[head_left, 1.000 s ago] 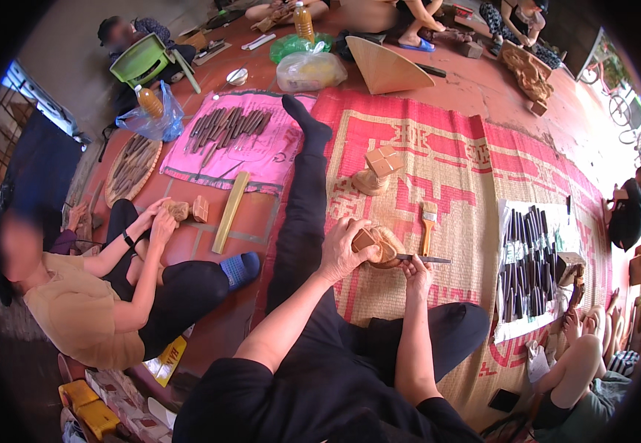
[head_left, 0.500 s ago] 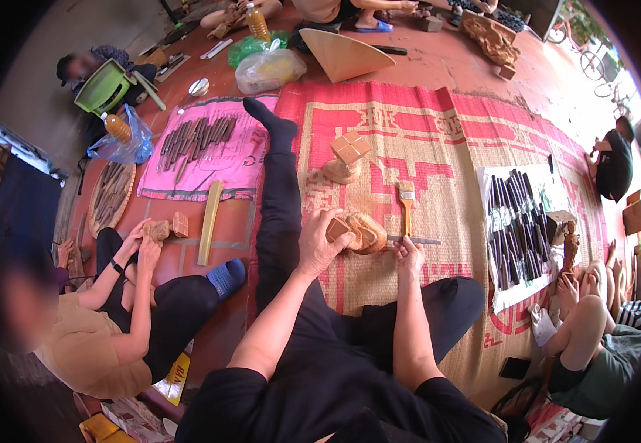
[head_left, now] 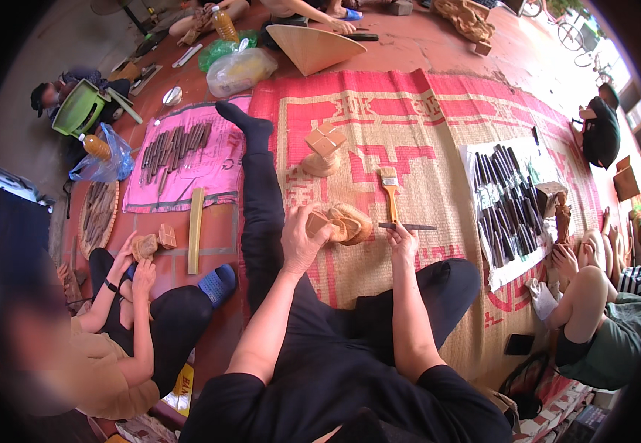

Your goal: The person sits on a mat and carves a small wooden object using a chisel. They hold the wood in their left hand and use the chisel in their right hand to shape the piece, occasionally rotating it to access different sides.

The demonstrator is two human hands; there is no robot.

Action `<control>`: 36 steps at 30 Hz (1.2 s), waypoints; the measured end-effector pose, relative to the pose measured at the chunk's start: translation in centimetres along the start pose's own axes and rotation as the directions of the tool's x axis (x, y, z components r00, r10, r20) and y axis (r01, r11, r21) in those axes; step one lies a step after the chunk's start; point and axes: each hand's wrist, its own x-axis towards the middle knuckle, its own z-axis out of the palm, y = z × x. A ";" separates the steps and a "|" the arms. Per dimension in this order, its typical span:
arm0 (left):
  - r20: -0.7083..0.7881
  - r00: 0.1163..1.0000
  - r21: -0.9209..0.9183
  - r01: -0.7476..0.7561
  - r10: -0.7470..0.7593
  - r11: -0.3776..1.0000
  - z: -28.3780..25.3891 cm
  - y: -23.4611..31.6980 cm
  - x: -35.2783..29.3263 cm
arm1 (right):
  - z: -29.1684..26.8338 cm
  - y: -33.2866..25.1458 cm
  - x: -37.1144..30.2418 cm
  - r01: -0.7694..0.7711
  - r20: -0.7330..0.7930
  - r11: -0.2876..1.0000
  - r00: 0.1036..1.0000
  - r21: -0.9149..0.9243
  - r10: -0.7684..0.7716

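My left hand is closed around the square base of a light brown wood carving, which lies on its side above the mat between my legs. Pinched in the fingers of my right hand is a thin dark file, held crosswise to the right of the carving with a small gap between them. Just beyond the file lies a flat paintbrush with a yellow handle. A second carving with a square base stands farther off on the mat.
Dark carving tools lie in rows on a white sheet at right; more tools cover a pink sack at left. A wooden strip lies left of my outstretched leg. A co-worker at left holds another carving. A conical hat sits beyond the mat.
The file, earlier against the carving's right side, is now drawn off it and apart. My left hand keeps its grip on the carving. The whole view has shifted a little.
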 end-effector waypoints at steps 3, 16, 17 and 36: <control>-0.057 0.998 -0.029 -0.004 0.002 1.000 0.6 -1.0 0.2 | 2.2 0.0 -1.8 -0.061 0.211 0.997 0.975 -0.038 0.067; 0.000 0.997 -0.167 0.078 -0.079 0.983 0.6 -1.6 0.2 | 1.5 1.0 -1.7 -0.029 0.231 0.999 0.972 -0.035 0.036; -0.002 0.997 -0.140 0.071 -0.072 0.988 0.7 -1.6 0.2 | 1.4 1.2 -1.4 -0.021 0.214 0.999 0.976 -0.024 0.025; -0.014 0.999 -0.083 0.037 -0.038 0.996 1.1 -0.8 -0.1 | 2.5 0.0 -1.6 0.101 0.123 0.995 0.988 -0.017 -0.098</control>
